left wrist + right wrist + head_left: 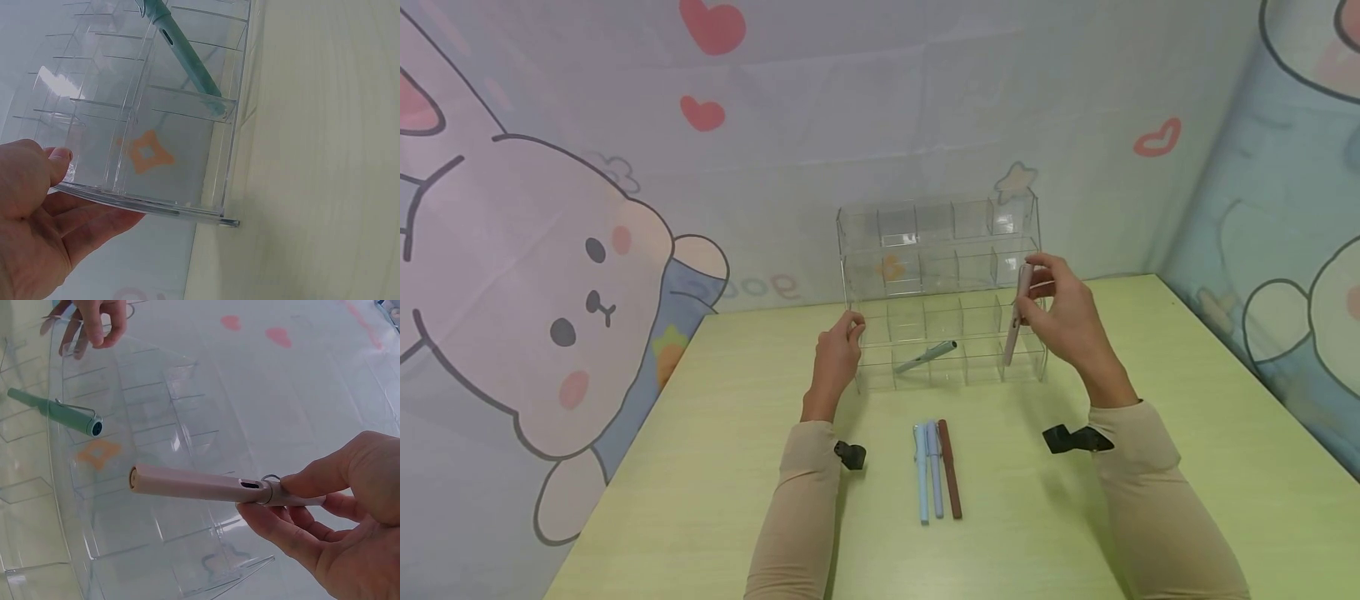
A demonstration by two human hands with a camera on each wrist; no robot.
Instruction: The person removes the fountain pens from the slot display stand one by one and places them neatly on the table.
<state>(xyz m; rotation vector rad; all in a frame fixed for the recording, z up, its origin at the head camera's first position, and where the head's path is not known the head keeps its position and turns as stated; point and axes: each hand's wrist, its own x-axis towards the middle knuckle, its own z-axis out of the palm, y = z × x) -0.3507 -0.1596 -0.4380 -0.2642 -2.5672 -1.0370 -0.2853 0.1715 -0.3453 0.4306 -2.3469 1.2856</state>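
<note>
Fingers and thumb of the right hand pinch a pale pink pen near its clip. Taking the middle of the clear rack as a clock's centre in the head view, this pen is between three and four o'clock, tilted, its gripped end toward one and its other end toward seven; whether it touches the rack cannot be told. At eight o'clock, the left hand grips the rack's side panel, thumb inside, fingers outside. Inside the bottom row, at six o'clock, a green pen leans with its clip end raised toward two. Farther out at six, three pens lie side by side on the table: light blue, lavender and dark red. Behind the table hangs a cartoon backdrop, its large bear at nine o'clock.
</note>
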